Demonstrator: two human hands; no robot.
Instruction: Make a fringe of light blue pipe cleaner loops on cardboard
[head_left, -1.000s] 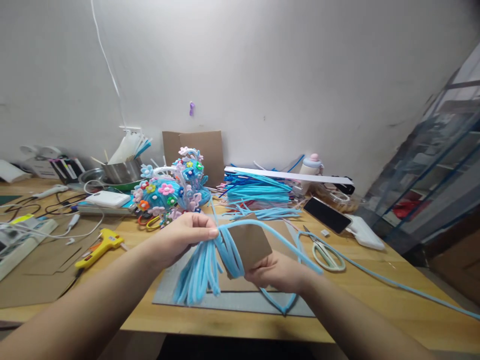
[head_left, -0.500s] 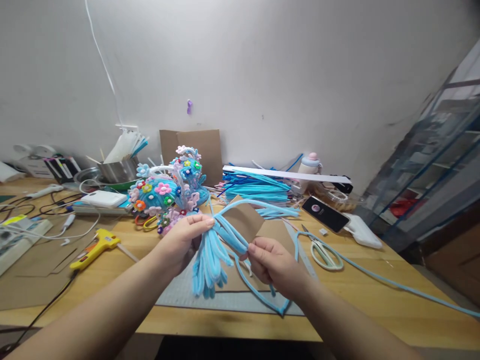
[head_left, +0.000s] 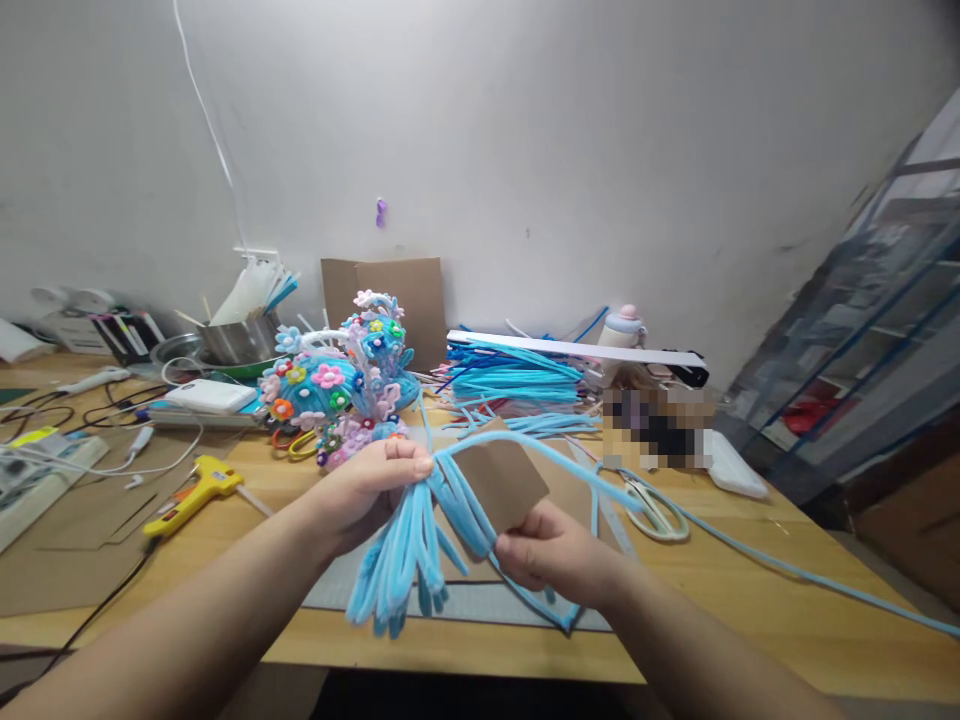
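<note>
My left hand (head_left: 379, 490) is closed in a pinch on the gathered top of a bundle of light-blue pipe cleaners (head_left: 397, 570); its loops hang below the fingers and fan out. Between my hands, more blue pipe-cleaner strands (head_left: 465, 515) slant down to the right, lying against a small brown cardboard piece (head_left: 506, 480). The lower end of these strands and the cardboard's edge are in my closed right hand (head_left: 551, 550), whose fingertips are partly hidden. One loose strand (head_left: 555, 455) arches rightward from the pinch, above the cardboard. A bent blue frame (head_left: 566, 622) lies under the right hand.
Finished pipe-cleaner flower baskets (head_left: 319, 390) stand behind my left hand. At left lies a yellow glue gun (head_left: 199, 495). Scissors (head_left: 660, 515) rest at right, near a white power bank (head_left: 735, 465). A pile of blue pipe cleaners (head_left: 517, 378) sits at the back; a grey cutting mat (head_left: 480, 605) is below.
The hanging loops have swung left and spread wider. My right hand has dropped and shifted slightly right, the cardboard tilting with it. The loose strand now reaches further right.
</note>
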